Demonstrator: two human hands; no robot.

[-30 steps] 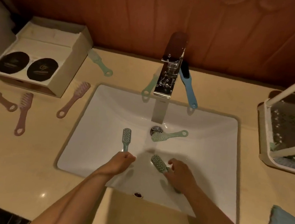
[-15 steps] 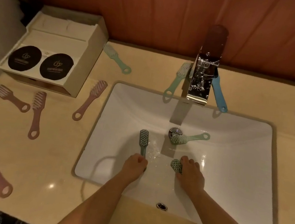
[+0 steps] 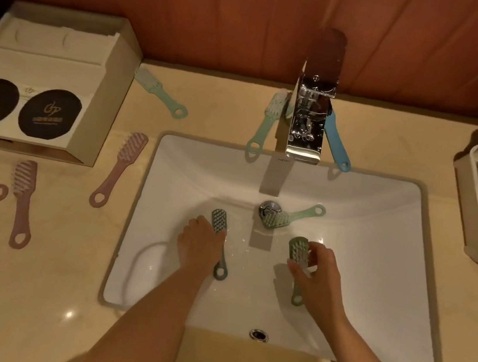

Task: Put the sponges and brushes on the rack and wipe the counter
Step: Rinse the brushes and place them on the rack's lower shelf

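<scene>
Inside the sink point(image 3: 378, 231), your left hand point(image 3: 199, 244) is gripping a green brush point(image 3: 219, 222) by its handle. Your right hand point(image 3: 318, 273) is closing loosely around a second green brush point(image 3: 299, 247), fingers part-curled.

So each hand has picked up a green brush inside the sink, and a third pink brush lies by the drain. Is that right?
Not quite: the head view shows the third brush by the drain is green, not pink. The pink ones lie out on the counter. The rest holds: the left hand and right hand each hold a green brush inside the sink.
</scene>
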